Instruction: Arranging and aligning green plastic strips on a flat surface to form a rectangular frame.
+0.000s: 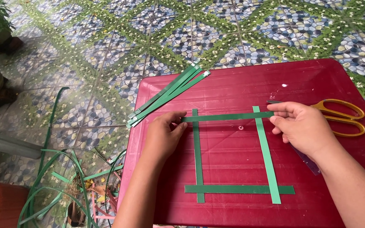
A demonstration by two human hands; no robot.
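Observation:
On a dark red plastic table (pixel 317 80) lie green flat strips laid out as a square frame. My left hand (pixel 163 135) pinches the left end of the top horizontal strip (pixel 227 117). My right hand (pixel 300 124) holds that strip's right end, where it crosses the right vertical strip (pixel 268 156). The left vertical strip (pixel 197 156) runs down under or over the top one; which I cannot tell. A bottom horizontal strip (pixel 239 189) crosses both verticals near the front.
A bundle of spare green strips (pixel 165 95) lies slanted over the table's left rear corner. Yellow-handled scissors (pixel 345 116) rest right of my right hand. A clear ruler (pixel 307 160) pokes out under that wrist. Loose green strapping (pixel 60 185) lies on the patterned tile floor at left.

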